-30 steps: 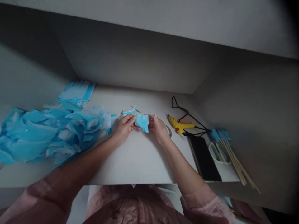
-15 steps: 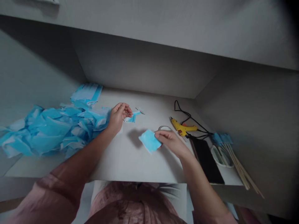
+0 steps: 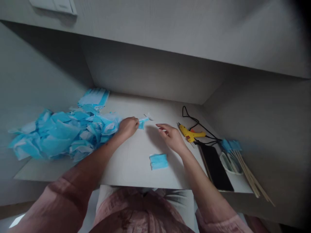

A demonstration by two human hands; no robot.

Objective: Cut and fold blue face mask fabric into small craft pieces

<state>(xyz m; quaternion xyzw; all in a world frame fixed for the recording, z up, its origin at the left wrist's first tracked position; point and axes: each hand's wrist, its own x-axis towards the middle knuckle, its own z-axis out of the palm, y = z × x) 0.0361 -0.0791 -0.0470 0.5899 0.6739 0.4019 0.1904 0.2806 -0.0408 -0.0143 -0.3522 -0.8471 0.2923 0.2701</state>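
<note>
A blue square of fabric-like sheet lies flat on the white desk near the front edge. My right hand hovers above the desk beyond it, fingers apart and nothing in them. To the left, my left hand is closed, its fingertips against a small blue scrap. Whether the fingers grip that scrap or something else is hidden. A large heap of blue and white sheet pieces spreads beside my left forearm.
A neat stack of blue-and-white sheets sits at the back left. On the right are a yellow glue gun with a black cord, a dark flat slab, a white oval container and several blue-tipped wooden sticks.
My right hand has let go of the blue square, which now lies on the desk, and has moved away from me. My left hand's fingers have closed at the small scrap. The view has shifted slightly.
</note>
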